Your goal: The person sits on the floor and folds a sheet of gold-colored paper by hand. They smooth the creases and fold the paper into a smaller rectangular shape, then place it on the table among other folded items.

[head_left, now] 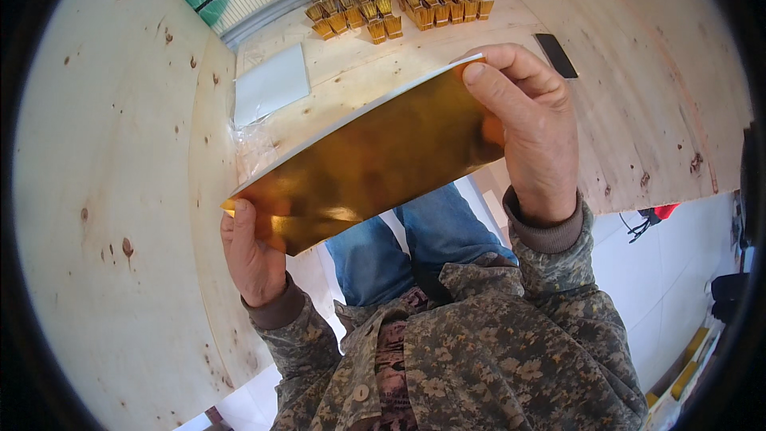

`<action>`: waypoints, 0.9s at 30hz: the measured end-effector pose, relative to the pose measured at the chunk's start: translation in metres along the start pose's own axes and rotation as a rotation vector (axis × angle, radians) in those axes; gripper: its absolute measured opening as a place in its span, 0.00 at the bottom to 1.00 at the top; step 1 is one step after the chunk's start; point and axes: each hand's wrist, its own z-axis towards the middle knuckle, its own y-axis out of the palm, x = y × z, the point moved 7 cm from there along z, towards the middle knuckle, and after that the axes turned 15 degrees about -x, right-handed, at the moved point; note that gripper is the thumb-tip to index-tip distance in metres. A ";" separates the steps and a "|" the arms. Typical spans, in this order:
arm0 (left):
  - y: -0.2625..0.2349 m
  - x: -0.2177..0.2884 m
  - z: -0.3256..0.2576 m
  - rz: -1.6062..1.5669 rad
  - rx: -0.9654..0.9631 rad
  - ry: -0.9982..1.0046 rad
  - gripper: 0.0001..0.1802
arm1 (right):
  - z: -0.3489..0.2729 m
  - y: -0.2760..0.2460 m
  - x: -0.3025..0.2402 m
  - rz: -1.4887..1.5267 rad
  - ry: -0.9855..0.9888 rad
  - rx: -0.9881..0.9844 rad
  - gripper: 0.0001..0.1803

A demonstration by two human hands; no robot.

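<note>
Sheet of shiny gold paper [367, 164] held up at a wooden counter [351, 72]

Left hand [259, 267] and right hand [538, 112] each pinch one end, stretching it at a slant above jeans-clad legs [447, 227]. Rows of fanned gold bundles [425, 17] at the counter's far side look finished; this sheet appears unpleated, its shaping probably still left. A pale sheet [271, 84] lies left.
</note>
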 end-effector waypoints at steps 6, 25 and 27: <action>0.000 -0.003 -0.004 -0.269 0.100 0.082 0.22 | -0.001 0.001 -0.001 -0.007 -0.013 0.001 0.05; 0.000 0.002 -0.005 -0.135 0.117 0.105 0.22 | -0.007 0.004 -0.002 -0.041 0.010 0.003 0.04; -0.002 0.000 -0.006 -0.186 0.171 0.078 0.22 | -0.008 0.003 -0.002 -0.064 0.000 0.019 0.04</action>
